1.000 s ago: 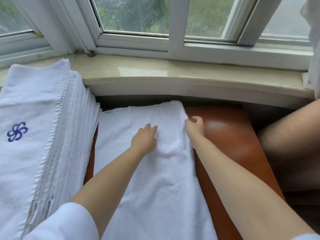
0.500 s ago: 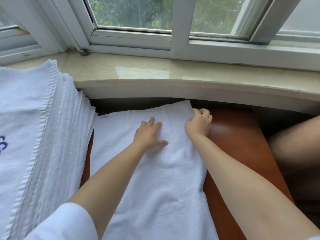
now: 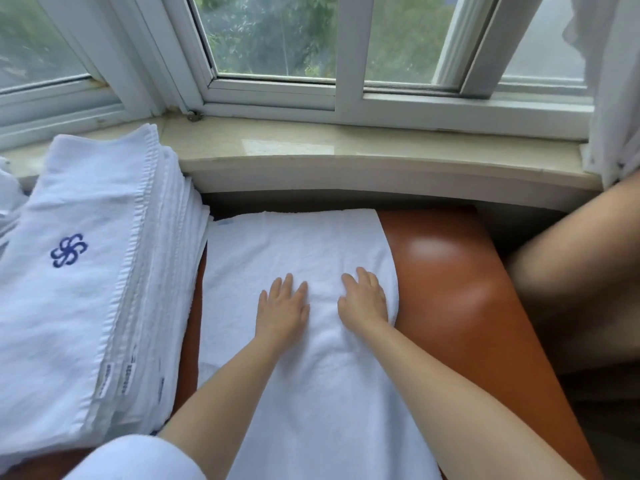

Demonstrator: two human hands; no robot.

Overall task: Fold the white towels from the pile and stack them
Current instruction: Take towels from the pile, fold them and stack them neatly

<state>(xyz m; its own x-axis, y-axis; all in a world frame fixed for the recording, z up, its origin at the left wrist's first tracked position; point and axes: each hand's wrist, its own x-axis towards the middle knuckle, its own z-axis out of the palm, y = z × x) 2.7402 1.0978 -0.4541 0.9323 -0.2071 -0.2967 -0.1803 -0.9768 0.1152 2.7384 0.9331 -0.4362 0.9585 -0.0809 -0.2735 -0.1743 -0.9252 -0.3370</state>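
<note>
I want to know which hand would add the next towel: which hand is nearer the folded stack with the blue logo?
Left. The left hand lies flat on the spread towel, closer to the folded stack; the right hand lies farther right.

White towel flat beside folded stack

text: none legible; stack of folded towels | blue pinwheel emblem; edge tags unreadable

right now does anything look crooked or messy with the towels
Nothing serious. The towel under the left hand and right hand lies flat but skewed, its right edge slanting across the brown table. The folded stack fans out unevenly along its right edges.
</note>
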